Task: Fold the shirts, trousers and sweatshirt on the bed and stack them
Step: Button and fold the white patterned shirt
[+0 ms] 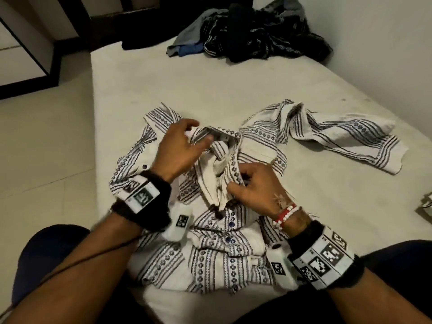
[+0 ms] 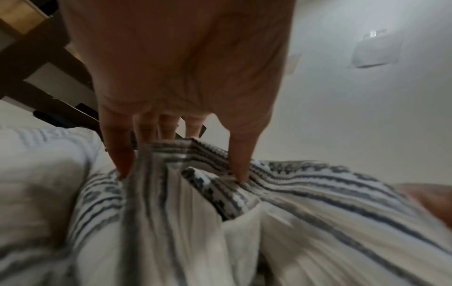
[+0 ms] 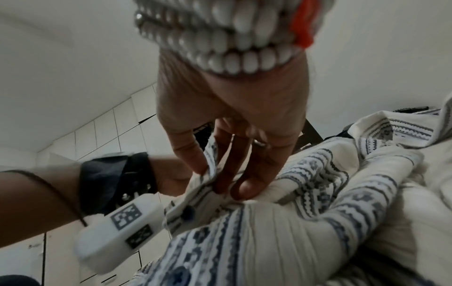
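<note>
Both hands on rumpled patterned shirt (image 1: 210, 251), collar pointing away, left hand (image 1: 177, 150) gripping collar, right hand (image 1: 254, 188) pinching placket

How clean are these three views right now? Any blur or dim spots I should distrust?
Head: dim, soft light, fairly sharp, dark clothes pile loses detail. Left wrist: left hand near lens, patterned shirt smeared by motion blur toward the bottom. Right wrist: bead bracelet out of focus; right hand and shirt reasonably clear, edges stretched.
</note>
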